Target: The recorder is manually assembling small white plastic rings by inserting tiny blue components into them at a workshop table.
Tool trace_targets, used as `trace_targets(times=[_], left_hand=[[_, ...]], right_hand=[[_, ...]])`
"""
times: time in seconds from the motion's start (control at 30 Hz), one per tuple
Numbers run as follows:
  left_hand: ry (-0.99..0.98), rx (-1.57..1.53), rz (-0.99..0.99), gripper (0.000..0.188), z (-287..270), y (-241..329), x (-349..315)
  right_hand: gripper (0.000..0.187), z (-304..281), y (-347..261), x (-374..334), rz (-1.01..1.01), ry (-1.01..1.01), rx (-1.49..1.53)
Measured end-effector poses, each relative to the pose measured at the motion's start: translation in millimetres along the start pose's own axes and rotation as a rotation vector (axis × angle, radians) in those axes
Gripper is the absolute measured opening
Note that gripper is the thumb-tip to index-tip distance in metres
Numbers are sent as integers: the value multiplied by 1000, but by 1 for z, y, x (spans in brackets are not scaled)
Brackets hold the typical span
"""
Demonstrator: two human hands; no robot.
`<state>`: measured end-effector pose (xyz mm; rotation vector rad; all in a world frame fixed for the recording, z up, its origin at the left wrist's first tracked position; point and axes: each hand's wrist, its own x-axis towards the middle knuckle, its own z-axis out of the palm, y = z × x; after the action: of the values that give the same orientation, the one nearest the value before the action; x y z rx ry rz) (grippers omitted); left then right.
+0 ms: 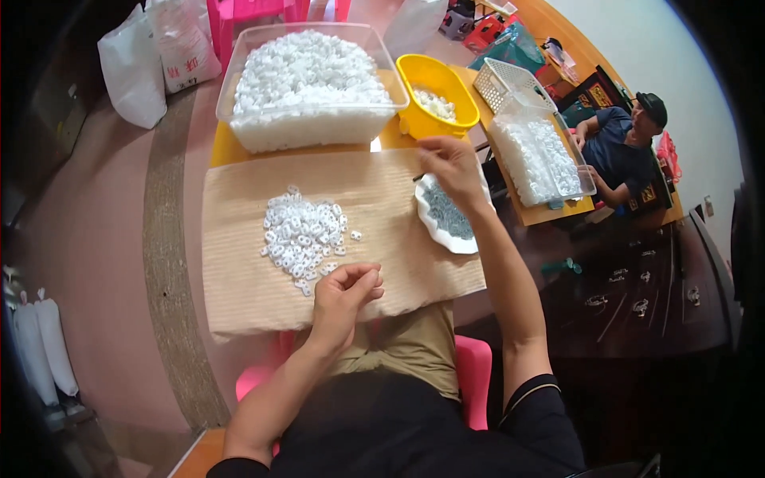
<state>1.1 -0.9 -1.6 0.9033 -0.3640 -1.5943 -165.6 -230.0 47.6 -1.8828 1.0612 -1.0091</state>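
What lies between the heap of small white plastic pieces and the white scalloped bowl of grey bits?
In the head view, tan ribbed mat, with one loose white piece near the heap; the rest up to the bowl looks bare.

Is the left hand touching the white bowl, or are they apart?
Apart: the head view shows bare brown mat between the left hand and the white bowl.
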Motion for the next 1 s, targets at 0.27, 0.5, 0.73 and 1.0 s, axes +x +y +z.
trace_targets(times=[0.27, 0.5, 0.73, 1.0], left_hand=[[22, -8, 30, 14, 2, -5, -3], [15, -12, 51, 14, 0, -9, -4], [124, -87, 151, 17, -1, -5, 1], [-9, -46, 121, 21, 1, -4, -2]], right_hand=[[22, 74, -19, -69, -123, -458, -434], [22, 86, -25, -83, -99, -458, -638], [12, 71, -40, -112, -27, -435, -84], [20, 55, -45, -135, 257, -464, 402]])
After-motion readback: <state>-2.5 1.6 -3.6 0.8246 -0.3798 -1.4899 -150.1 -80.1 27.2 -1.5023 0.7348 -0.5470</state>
